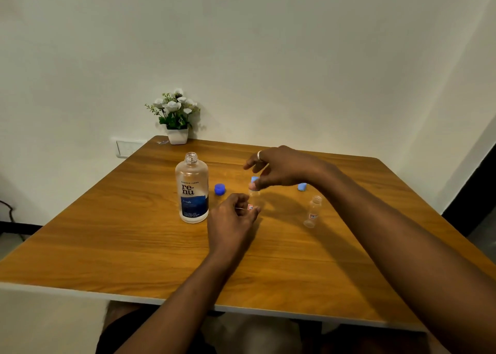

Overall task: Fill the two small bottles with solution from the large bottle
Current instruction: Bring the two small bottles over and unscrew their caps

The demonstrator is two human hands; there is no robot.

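The large clear bottle (192, 190) with a blue label stands uncapped on the wooden table (107, 233). Its dark blue cap (219, 189) lies just to its right. My left hand (232, 221) grips the lower part of a small clear bottle (253, 196) that stands upright. My right hand (279, 167) pinches the light blue cap (254, 179) at the top of that bottle. A second small bottle (312, 211) stands uncapped further right, apart from both hands. Its light blue cap (302, 186) lies behind it, partly hidden by my right wrist.
A white pot of white flowers (175, 120) sits at the table's far left corner against the wall. A wall socket (127, 148) is beside that corner. The table's near edge (188, 301) runs across the bottom above my knees.
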